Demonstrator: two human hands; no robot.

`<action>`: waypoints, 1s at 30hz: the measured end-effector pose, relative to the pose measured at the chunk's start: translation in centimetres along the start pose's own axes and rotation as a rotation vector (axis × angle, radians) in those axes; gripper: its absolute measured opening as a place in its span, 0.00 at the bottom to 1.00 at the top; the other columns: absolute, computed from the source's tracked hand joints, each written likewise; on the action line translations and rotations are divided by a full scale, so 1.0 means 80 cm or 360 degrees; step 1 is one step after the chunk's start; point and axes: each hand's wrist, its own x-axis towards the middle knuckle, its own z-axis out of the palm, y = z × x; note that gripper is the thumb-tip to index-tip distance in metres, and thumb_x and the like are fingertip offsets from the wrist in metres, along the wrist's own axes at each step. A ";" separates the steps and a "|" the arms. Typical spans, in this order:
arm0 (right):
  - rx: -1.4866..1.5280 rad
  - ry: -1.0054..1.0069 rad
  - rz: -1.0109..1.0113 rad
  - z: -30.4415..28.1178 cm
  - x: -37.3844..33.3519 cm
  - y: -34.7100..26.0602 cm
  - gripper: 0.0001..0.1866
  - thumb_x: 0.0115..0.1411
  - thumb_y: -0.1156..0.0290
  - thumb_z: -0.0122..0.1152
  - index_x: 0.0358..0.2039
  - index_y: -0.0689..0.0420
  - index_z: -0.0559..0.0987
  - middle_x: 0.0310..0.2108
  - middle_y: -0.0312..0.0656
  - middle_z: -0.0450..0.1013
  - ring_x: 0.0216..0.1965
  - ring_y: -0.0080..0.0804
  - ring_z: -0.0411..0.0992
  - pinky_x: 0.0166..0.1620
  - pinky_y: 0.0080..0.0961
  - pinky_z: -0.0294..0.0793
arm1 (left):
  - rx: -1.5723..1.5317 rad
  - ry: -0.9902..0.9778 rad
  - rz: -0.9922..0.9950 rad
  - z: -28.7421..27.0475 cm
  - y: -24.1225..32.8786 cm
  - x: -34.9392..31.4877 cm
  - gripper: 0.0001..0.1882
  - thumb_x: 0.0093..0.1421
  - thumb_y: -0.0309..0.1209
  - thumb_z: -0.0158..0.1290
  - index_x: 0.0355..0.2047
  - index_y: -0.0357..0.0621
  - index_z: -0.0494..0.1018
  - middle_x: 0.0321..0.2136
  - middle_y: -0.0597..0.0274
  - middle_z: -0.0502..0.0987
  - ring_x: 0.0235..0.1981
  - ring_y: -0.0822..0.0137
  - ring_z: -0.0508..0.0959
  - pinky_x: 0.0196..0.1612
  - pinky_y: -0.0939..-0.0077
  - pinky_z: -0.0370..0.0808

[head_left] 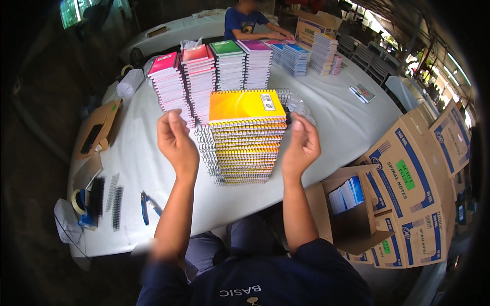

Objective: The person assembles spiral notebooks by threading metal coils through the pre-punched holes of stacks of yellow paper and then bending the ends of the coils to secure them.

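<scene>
White table, near edge: left hand and right hand, raised, loosely curled and holding nothing, flank the yellow notebook stack without touching it.

A stack of spiral notebooks is sitting on the table, with the left hand hovering just to its left and the right hand just to its right. Taller notebook stacks are standing behind it. Pliers and binding coils are lying at the table's left edge, cardboard boxes standing to the right.
</scene>
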 end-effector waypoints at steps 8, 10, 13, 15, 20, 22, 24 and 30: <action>0.0002 -0.0715 0.1925 -0.120 -0.069 0.129 0.42 0.59 0.37 0.39 0.60 0.62 0.57 0.58 0.48 0.58 0.59 0.38 0.56 0.58 0.33 0.55 | 0.0158 -0.0707 -0.1429 -0.089 -0.119 -0.062 0.35 0.61 0.57 0.36 0.50 0.34 0.64 0.41 0.52 0.73 0.43 0.63 0.72 0.45 0.68 0.69; 0.0328 -0.0827 0.1864 -0.104 -0.077 0.131 0.39 0.60 0.40 0.38 0.60 0.60 0.56 0.59 0.45 0.57 0.59 0.35 0.55 0.59 0.32 0.54 | -0.0132 -0.1092 -0.1784 -0.096 -0.145 -0.075 0.42 0.60 0.61 0.29 0.61 0.36 0.49 0.59 0.46 0.57 0.60 0.54 0.57 0.61 0.57 0.52; 0.0436 -0.0864 0.1727 -0.067 -0.089 0.129 0.35 0.63 0.43 0.36 0.61 0.57 0.56 0.60 0.39 0.56 0.60 0.30 0.54 0.60 0.30 0.53 | -0.0608 -0.1272 -0.1866 -0.090 -0.166 -0.094 0.43 0.60 0.62 0.27 0.63 0.38 0.46 0.62 0.51 0.52 0.62 0.56 0.53 0.63 0.59 0.48; 0.0441 -0.0813 0.1710 -0.059 -0.091 0.130 0.32 0.64 0.46 0.34 0.61 0.55 0.56 0.59 0.36 0.56 0.60 0.28 0.54 0.60 0.29 0.52 | -0.0809 -0.1363 -0.1845 -0.076 -0.163 -0.102 0.42 0.61 0.61 0.27 0.63 0.40 0.46 0.62 0.54 0.52 0.62 0.58 0.53 0.63 0.60 0.48; 0.0459 -0.0637 0.1752 -0.051 -0.103 0.126 0.29 0.65 0.48 0.33 0.60 0.54 0.57 0.59 0.33 0.57 0.59 0.26 0.55 0.60 0.28 0.52 | -0.0877 -0.1464 -0.1822 -0.071 -0.151 -0.105 0.39 0.61 0.60 0.32 0.63 0.44 0.49 0.62 0.58 0.54 0.62 0.58 0.54 0.63 0.60 0.49; 0.0430 -0.0583 0.1788 -0.043 -0.107 0.120 0.29 0.65 0.48 0.32 0.60 0.54 0.57 0.59 0.33 0.57 0.59 0.26 0.54 0.60 0.27 0.52 | -0.0839 -0.1436 -0.1823 -0.079 -0.150 -0.103 0.38 0.61 0.59 0.34 0.62 0.44 0.50 0.62 0.57 0.54 0.62 0.57 0.54 0.63 0.60 0.49; 0.0460 -0.0552 0.1740 -0.035 -0.116 0.109 0.30 0.65 0.48 0.32 0.60 0.54 0.58 0.58 0.33 0.57 0.59 0.26 0.55 0.60 0.27 0.52 | -0.0814 -0.1383 -0.1854 -0.091 -0.146 -0.097 0.37 0.61 0.57 0.36 0.62 0.44 0.50 0.61 0.56 0.55 0.61 0.56 0.55 0.63 0.59 0.49; 0.0442 -0.0747 0.1751 -0.012 -0.169 0.110 0.33 0.65 0.46 0.30 0.61 0.58 0.57 0.59 0.39 0.57 0.59 0.28 0.53 0.61 0.26 0.50 | -0.0801 -0.1218 -0.1910 -0.168 -0.168 -0.093 0.38 0.57 0.55 0.44 0.61 0.46 0.53 0.60 0.53 0.55 0.60 0.52 0.56 0.62 0.53 0.51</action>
